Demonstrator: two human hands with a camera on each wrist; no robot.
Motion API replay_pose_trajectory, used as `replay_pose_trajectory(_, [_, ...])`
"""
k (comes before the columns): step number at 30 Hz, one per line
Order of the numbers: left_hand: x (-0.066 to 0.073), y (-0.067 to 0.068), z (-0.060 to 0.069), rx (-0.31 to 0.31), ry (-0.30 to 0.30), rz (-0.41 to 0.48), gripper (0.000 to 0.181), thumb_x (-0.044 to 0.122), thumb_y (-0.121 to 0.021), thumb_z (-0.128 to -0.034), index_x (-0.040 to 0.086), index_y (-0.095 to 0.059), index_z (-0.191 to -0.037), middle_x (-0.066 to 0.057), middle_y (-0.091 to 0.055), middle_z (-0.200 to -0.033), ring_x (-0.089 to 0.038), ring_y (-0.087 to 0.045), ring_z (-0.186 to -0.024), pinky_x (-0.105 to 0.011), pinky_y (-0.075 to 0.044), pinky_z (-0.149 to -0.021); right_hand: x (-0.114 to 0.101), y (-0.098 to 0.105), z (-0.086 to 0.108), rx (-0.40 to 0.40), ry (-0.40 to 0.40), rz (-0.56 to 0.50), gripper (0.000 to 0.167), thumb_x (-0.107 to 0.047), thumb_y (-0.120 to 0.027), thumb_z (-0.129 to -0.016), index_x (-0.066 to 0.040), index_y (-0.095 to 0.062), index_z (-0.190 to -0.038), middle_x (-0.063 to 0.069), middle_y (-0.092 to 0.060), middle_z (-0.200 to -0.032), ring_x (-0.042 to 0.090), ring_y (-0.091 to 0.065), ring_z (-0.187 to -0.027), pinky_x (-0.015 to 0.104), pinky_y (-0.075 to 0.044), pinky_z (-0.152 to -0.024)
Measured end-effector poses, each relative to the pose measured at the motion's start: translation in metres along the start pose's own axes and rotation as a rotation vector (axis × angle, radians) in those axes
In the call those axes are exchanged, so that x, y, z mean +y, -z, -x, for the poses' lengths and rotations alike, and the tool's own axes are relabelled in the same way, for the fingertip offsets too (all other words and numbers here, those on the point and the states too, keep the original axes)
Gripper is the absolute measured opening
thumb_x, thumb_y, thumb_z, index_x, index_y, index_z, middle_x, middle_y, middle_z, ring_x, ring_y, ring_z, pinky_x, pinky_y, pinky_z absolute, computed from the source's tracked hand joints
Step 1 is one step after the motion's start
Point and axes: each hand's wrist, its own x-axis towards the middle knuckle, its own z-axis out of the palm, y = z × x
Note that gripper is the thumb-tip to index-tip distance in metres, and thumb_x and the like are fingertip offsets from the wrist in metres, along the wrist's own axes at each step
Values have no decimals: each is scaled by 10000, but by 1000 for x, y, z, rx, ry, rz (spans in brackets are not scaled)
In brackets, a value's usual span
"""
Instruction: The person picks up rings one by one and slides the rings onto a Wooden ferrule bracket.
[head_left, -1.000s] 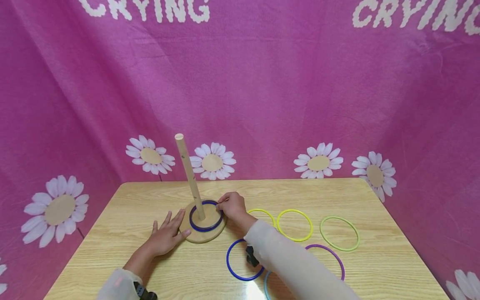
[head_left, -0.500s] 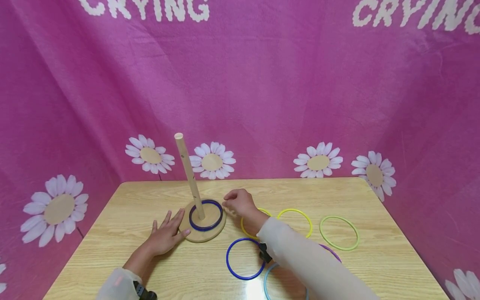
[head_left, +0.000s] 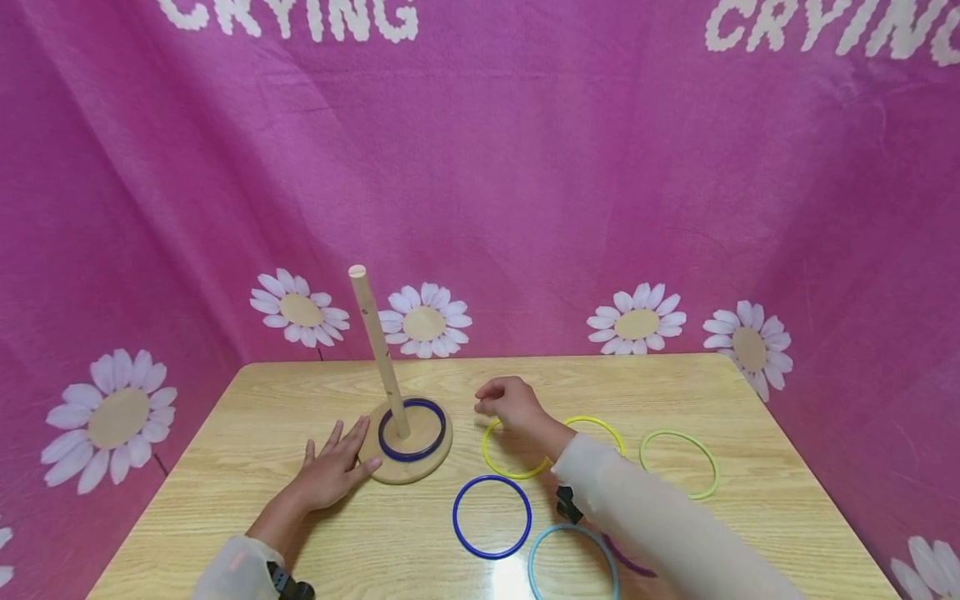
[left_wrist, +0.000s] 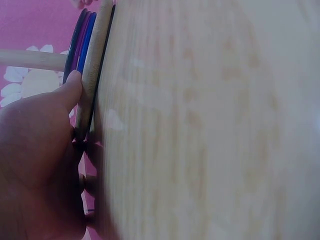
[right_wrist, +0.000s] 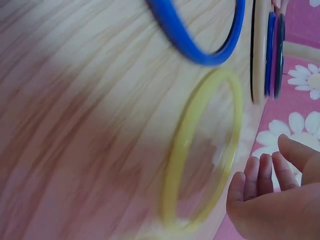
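A wooden post (head_left: 378, 358) rises from a round wooden base (head_left: 405, 472) at the left of the table. Stacked rings (head_left: 411, 457) lie round its foot; the left wrist view shows a dark, a purple and a blue ring (left_wrist: 86, 42) there. My left hand (head_left: 330, 477) rests on the table with fingers spread, thumb and fingers against the base's left edge; close up, the left hand (left_wrist: 42, 145) has its thumb at the rim. My right hand (head_left: 517, 404), relaxed and empty, hovers above a yellow ring (head_left: 491, 460). In the right wrist view the right hand (right_wrist: 280, 195) is beside the yellow ring (right_wrist: 175, 165).
On the table (head_left: 337, 550) lie a blue ring (head_left: 456, 531), a light blue ring (head_left: 534, 557), a second yellow ring (head_left: 617, 433), a green ring (head_left: 715, 467) and a purple ring (head_left: 630, 568), partly under the right sleeve. A pink cloth (head_left: 525, 183) with daisies hangs behind.
My right hand has let go of the stacked rings and moved right, away from the base. The left hand stays at the base.
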Motion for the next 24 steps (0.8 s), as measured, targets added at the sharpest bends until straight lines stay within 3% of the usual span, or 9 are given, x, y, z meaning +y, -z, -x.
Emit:
replay_pose_trajectory(12, [0,0,0,2,4,9,853,562,-469,-1059,71,-120,-1661,-164,-158,-1712,-466,17,-1569,-789,119,-1116,27,32,3,20,-78,3,179,-71,-768,-924,-16,-762,-1094,51,-723,-988,185,-647,-945,303,-531,-796])
replay_pose_trajectory(19, [2,1,1,-8,17,1,846,563,-461,-1062,83,-110,-1664,-161,-152,-1714,-459,24,-1570,-787,119,-1118,41,42,5,16,-22,40,177,-34,-785,-894,12,-763,-1063,76,-745,-976,194,-670,-935,309,-545,-825])
replay_pose_trajectory(24, [2,1,1,-6,13,2,847,560,-467,-1060,82,-114,-1664,-167,-158,-1711,-463,16,-1570,-788,112,-1119,47,44,7,-24,-49,-2,200,37,-763,-886,12,-755,-1084,87,-753,-1025,191,-674,-971,279,-544,-804])
